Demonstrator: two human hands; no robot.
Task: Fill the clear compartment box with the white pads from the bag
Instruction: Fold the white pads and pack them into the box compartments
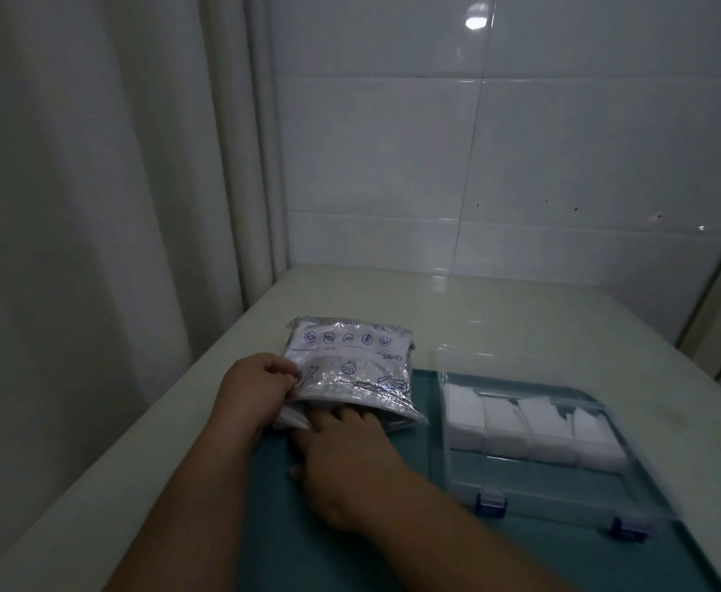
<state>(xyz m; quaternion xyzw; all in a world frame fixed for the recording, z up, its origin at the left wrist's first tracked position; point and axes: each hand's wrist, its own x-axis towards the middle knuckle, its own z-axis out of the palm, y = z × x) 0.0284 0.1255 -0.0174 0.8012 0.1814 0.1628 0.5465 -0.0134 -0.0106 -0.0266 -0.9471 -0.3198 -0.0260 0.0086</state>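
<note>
Pads (pixel 529 429), white: four stacks, one in each compartment of the far row of the box (pixel 538 478). More show as a white corner at the bag's mouth, near my left wrist.

Box, clear plastic: sits on the right of the mat (pixel 307 549), well apart from the bag. Near row bare. Two blue latches (pixel 493 504) on the near edge.

Bag (pixel 350 365), clear crinkled plastic, blue shell drawings and the word "Content" printed on it: lies at the far left corner of the mat, partly over the table (pixel 393 301), mouth turned toward me.

Left hand (pixel 252 390): thumb and curled fingers pinch the bag's upper layer at its left edge, lifting the mouth open.

Right hand (pixel 350 467): palm down on the mat, fingers pushed into the bag's mouth. Fingertips are hidden under the plastic, so I cannot tell whether they pinch a pad or lie spread.

Mat, teal: covers the near part of the table.

Table, cream, glossy: set into a corner.

Wall (pixel 478 164), white tile: behind the table.

Curtain (pixel 94 207), pale: hangs on the left.
</note>
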